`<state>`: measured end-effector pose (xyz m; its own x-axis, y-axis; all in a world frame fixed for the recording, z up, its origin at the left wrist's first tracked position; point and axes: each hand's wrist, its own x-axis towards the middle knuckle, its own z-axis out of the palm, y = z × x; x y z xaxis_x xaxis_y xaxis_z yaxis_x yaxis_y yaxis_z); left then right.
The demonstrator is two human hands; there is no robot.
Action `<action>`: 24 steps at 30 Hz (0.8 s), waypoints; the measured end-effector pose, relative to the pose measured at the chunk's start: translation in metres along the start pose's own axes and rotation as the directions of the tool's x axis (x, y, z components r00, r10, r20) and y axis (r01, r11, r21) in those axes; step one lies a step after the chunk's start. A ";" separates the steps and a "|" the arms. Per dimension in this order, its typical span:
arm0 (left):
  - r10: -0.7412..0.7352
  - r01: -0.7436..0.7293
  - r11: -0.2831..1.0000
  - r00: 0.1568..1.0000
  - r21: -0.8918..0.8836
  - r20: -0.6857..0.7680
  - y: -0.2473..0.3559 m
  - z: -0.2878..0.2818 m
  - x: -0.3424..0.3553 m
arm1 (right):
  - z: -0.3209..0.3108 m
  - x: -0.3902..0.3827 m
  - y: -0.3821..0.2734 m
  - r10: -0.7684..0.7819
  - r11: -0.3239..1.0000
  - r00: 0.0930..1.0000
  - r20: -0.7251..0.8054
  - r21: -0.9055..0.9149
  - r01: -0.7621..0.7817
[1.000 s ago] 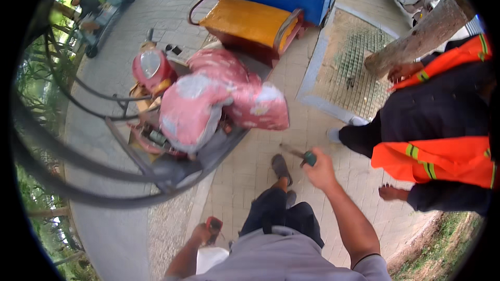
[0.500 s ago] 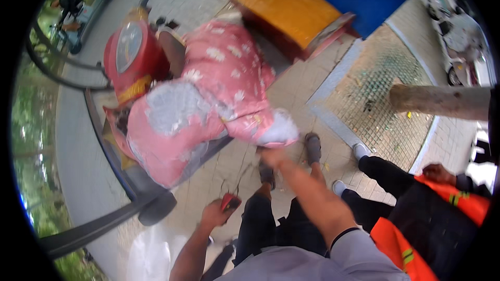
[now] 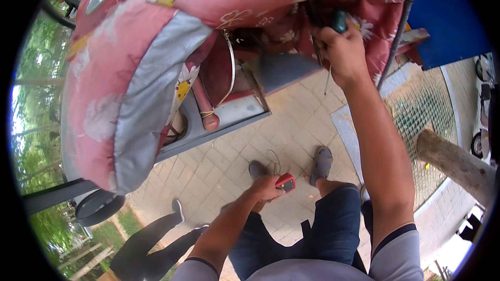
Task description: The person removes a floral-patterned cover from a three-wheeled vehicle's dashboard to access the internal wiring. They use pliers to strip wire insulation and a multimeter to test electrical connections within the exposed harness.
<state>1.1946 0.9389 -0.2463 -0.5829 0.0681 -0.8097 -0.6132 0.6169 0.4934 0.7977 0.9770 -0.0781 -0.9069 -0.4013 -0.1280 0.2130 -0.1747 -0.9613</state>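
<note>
Paved ground; green-handled screwdriver upright.

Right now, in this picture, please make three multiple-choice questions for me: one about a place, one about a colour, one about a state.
1. Where is the right hand?
A. Up under the pink cover of the scooter
B. Flat on the pavement
C. On the tree trunk

2. What colour is the handle of the tool in the right hand?
A. Yellow
B. Green
C. White

3. How does the left hand stand?
A. Open and empty
B. Closed on a small red and black device
C. Inside a pocket

Answers: 1 A, the arm reaches up to the cover's underside. 2 B, a green end shows above the fist. 3 B, the fingers wrap the device, above the paving.
</note>
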 end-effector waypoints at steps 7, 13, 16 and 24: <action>-0.114 0.131 0.823 0.991 -0.554 0.065 -0.103 0.048 0.131 | -0.003 -0.003 0.079 -0.105 0.994 0.994 0.018 0.029 0.105; -0.095 0.095 0.916 0.995 -0.390 0.020 -0.153 0.037 0.210 | -0.024 0.000 0.134 -0.265 0.962 0.964 0.035 -0.057 0.267; 0.018 -0.040 0.969 0.995 -0.243 -0.093 -0.191 0.054 0.249 | -0.037 0.001 0.156 -0.328 0.944 0.943 0.059 -0.018 0.329; -0.136 0.083 0.966 0.968 -0.246 -0.211 -0.219 0.089 0.279 | -0.050 0.008 0.176 -0.393 0.912 0.915 0.092 -0.090 0.401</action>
<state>1.2139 0.8926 -0.6090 -0.5930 -0.1837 -0.7839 -0.7714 0.4086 0.4878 0.8093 0.9882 -0.2609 -0.8800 -0.3812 0.2833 -0.2023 -0.2389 -0.9497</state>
